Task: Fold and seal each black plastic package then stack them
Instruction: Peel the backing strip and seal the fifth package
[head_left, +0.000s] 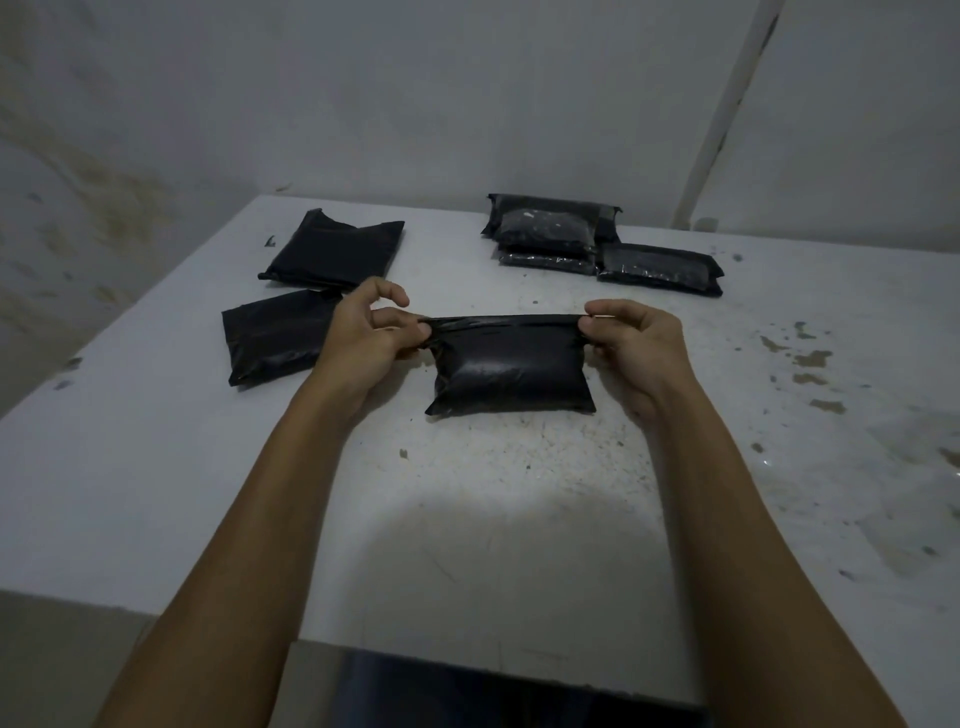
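A black plastic package (511, 371) lies on the white table (467, 519) in front of me. My left hand (363, 338) pinches the left end of its folded top flap, and my right hand (636, 345) pinches the right end, stretching the flap flat. Two more black packages lie to the left, one near (275, 335) and one farther back (335, 252). At the back right sits a small stack of packages (545, 234), with another package (660, 269) beside it.
The table's surface is scuffed, with brown stains (810, 364) on the right side. A stained wall rises behind the table, with a white pipe (727, 114) at the right. A dark edge (493, 686) shows below the table's near side.
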